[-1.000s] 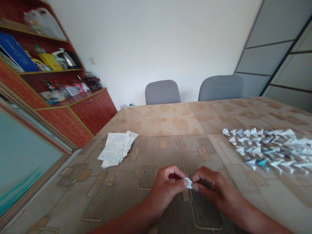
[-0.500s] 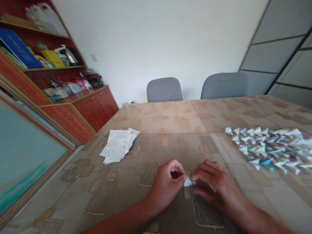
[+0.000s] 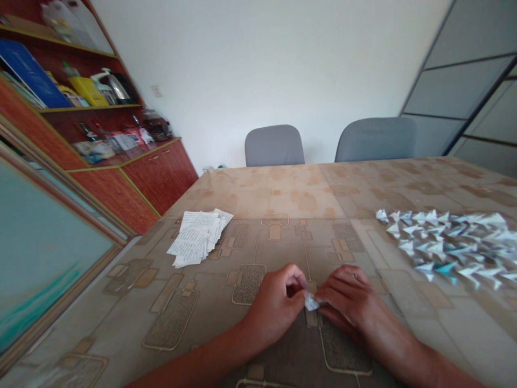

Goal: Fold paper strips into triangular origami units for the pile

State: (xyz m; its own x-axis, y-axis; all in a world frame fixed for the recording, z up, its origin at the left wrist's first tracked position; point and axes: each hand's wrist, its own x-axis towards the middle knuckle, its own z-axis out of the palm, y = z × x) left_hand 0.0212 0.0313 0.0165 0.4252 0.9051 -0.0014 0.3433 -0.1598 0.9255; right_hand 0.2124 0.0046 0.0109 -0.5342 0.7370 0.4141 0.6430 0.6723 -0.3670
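A small folded piece of printed paper point(image 3: 311, 303) is held between both hands, low over the patterned tablecloth. My left hand point(image 3: 278, 302) pinches its left side between thumb and forefinger. On the other side, my right hand point(image 3: 349, 296) has its fingers closed on the paper's right edge. To the left lies a loose stack of printed paper pieces point(image 3: 197, 237). Several rows of small folded paper shapes point(image 3: 452, 242), mostly white with one teal, cover the table at the right.
Two grey chairs point(image 3: 274, 145) stand behind the table's far edge point(image 3: 258, 170). A reddish wooden cabinet point(image 3: 161, 172) with filled shelves is at the left. Grey panelled doors point(image 3: 456, 89) are at the right.
My right hand's thumb and fingers have come together on the small paper, which has tilted slightly. The camera view has shifted a little.
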